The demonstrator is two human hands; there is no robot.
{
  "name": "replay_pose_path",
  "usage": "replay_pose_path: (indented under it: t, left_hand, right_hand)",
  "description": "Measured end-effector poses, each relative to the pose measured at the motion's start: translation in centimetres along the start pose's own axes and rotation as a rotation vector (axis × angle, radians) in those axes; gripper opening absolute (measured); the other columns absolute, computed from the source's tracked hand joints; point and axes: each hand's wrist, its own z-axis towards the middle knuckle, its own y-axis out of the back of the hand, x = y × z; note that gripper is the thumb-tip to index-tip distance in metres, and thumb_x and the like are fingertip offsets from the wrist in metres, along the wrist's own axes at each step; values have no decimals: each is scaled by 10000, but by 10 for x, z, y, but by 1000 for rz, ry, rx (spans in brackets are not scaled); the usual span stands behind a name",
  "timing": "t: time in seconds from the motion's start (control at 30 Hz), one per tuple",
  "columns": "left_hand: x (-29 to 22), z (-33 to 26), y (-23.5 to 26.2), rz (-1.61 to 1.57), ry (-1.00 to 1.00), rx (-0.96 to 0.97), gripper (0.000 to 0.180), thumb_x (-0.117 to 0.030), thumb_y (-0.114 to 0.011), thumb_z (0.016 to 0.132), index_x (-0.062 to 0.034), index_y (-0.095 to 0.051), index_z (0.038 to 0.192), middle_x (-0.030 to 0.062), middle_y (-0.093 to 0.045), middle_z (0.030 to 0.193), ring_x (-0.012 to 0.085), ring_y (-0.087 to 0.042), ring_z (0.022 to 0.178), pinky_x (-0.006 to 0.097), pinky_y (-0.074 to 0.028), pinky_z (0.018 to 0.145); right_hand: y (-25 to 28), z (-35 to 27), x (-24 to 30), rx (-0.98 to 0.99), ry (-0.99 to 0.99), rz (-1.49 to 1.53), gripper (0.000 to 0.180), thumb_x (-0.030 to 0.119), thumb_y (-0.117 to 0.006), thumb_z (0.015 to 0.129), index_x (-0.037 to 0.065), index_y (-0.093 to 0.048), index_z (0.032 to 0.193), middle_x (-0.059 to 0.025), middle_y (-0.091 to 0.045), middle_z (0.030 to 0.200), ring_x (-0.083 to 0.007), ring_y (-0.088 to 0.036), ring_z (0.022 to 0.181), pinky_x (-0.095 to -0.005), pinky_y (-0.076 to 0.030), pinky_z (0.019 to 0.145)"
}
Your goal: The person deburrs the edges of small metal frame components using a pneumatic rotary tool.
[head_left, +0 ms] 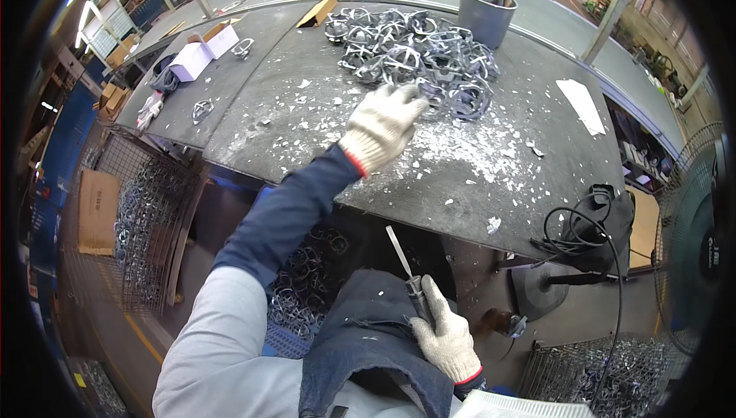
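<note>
Metal ring castings (418, 54) lie heaped at 12 o'clock on the steel bench (475, 180), strewn with pale chips. The gloved left hand (383, 123) reaches in, fingers curling onto the pile's near edge; picking seems underway. At 6 o'clock, the right hand (445, 337) grips a file-like tool (406, 264), ready for trimming.

a factory workshop: steel workbench (491, 188), metal castings (414, 54).
</note>
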Motion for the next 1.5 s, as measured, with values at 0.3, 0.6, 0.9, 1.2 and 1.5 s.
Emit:
replay_pose_path:
  t: [0.3, 0.6, 0.9, 1.2, 1.5]
  left_hand:
    - [4, -7, -54, -297, 377, -35, 329, -274, -665, 1123, 7, -785, 1246, 192, -819, 1009, 335, -791, 952, 474, -630, 899]
    - [-87, -60, -26, -1104, 681, 375, 313, -119, -630, 1088, 20, -701, 1359, 122, -794, 1131, 303, -765, 1014, 482, -623, 983]
    - [-82, -41, 9, -617, -90, 340, 706, -94, -782, 920, -50, -631, 1608, 202, -724, 1445, 435, -676, 1345, 526, -551, 1143]
    - [-108, -54, 4, -413, 99, 382, 800, -247, -999, 790, -144, -701, 1525, 246, -726, 1402, 451, -699, 1268, 526, -587, 1071]
    - [-105, -61, -7, -464, 70, 315, 740, -300, -985, 800, -132, -720, 1470, 98, -762, 1454, 405, -680, 1320, 503, -506, 1164]
  right_hand:
    - [5, -23, -19, -151, -210, 218, 841, 113, -810, 988, 165, -493, 1765, -275, -780, 1414, -451, -795, 1250, -462, -651, 1037]
    - [39, -19, -19, -303, -235, 364, 820, -41, -693, 1009, 56, -445, 1784, -236, -708, 1603, -298, -725, 1441, -356, -538, 1194]
    - [34, -31, -36, -255, -253, 268, 814, 45, -739, 1002, 126, -486, 1771, -262, -736, 1532, -407, -775, 1345, -403, -580, 1145]
    - [39, -14, -39, -173, -182, 111, 801, 109, -756, 1017, 176, -488, 1769, -245, -748, 1493, -461, -727, 1353, -446, -589, 1136]
    - [54, -11, -29, -157, -132, 58, 788, 127, -740, 1025, 216, -492, 1768, -238, -773, 1438, -458, -745, 1314, -460, -598, 1111]
